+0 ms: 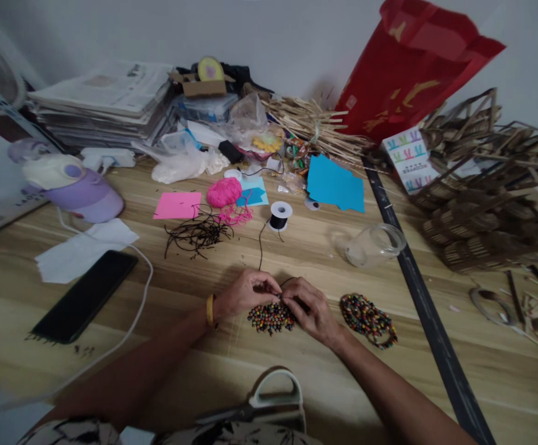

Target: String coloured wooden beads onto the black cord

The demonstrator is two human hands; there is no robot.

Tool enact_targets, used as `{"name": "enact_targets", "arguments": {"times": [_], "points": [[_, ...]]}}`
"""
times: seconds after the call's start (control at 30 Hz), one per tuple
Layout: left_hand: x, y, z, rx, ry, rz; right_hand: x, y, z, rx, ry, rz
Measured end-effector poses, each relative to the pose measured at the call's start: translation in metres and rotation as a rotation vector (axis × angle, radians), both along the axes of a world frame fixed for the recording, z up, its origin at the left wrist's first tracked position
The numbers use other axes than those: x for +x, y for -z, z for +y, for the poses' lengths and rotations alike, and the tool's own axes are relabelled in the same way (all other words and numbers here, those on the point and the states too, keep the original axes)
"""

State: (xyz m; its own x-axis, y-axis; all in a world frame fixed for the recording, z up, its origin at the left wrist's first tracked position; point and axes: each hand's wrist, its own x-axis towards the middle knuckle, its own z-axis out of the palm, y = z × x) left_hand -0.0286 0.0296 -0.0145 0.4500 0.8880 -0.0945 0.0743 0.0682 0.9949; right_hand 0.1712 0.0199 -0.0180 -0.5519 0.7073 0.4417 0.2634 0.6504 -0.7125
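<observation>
My left hand (249,293) and my right hand (314,311) meet with fingertips pinched close together over a small heap of multicoloured beads (270,317). A thin black cord (261,247) runs from a white spool (278,216) to behind my left hand. Another bit of dark cord arches beside my right fingers, and a dark piece shows between the fingertips. Whether a bead is also pinched there is too small to tell. Right of my right hand lies a coil of strung multicoloured beads (369,319).
Scissors (275,395) lie near the front edge. A glass jar (374,245) rests on its side at right. Cut black cords (199,233), pink yarn (223,192) and blue paper (335,184) lie behind. A phone (86,296) and white cable (144,290) are at left, brown baskets (477,222) at right.
</observation>
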Motion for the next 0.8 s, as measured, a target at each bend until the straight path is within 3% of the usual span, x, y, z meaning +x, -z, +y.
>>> {"name": "enact_targets", "arguments": {"times": [0.33, 0.67, 0.8], "points": [[-0.003, -0.009, 0.002, 0.023, -0.020, 0.028, 0.001, 0.004, -0.001, -0.005, 0.053, 0.046], [0.004, -0.021, -0.005, 0.237, -0.038, 0.093, 0.000, 0.000, -0.002, 0.007, 0.050, 0.044], [-0.001, -0.022, -0.002, 0.194, -0.100, 0.025, 0.000, 0.004, -0.001, 0.007, 0.104, 0.041]]}}
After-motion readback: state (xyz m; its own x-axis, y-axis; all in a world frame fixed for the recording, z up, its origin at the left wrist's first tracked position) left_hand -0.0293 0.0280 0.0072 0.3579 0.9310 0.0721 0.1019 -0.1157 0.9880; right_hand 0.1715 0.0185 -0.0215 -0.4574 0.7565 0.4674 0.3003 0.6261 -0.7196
